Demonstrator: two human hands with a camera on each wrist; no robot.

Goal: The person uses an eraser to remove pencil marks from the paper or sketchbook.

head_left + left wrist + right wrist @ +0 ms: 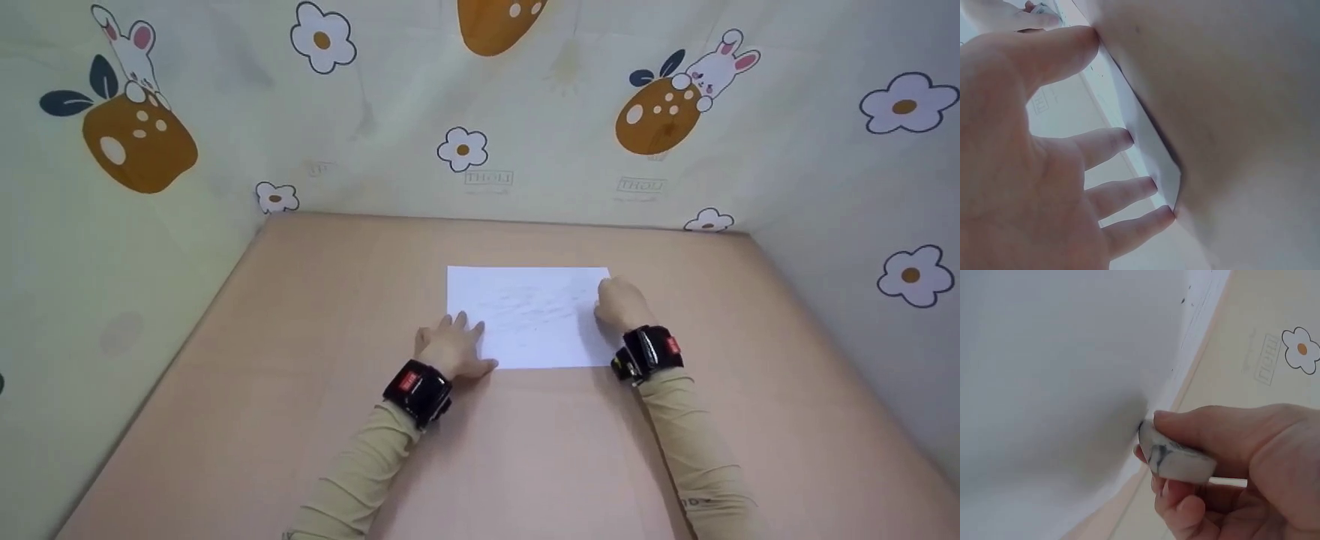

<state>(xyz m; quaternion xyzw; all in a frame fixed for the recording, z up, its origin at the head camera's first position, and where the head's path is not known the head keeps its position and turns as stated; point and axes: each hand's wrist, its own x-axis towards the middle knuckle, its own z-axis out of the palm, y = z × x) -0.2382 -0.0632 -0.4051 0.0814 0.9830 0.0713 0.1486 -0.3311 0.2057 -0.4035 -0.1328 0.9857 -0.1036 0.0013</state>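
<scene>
A white sheet of paper with faint grey pencil smudges lies on the table. My left hand rests on its lower left corner with fingers spread; the left wrist view has the fingertips touching the paper near its edge. At the sheet's right side, my right hand pinches a white eraser with dark smudges between thumb and fingers. The eraser's end meets the paper's surface in the right wrist view, while the head view hides it behind the hand. A few dark crumbs dot the sheet.
The light brown tabletop stretches around the paper on all sides. Behind it and at both sides hangs a pale cloth printed with flowers, rabbits and orange fruit. Each wrist wears a black camera strap.
</scene>
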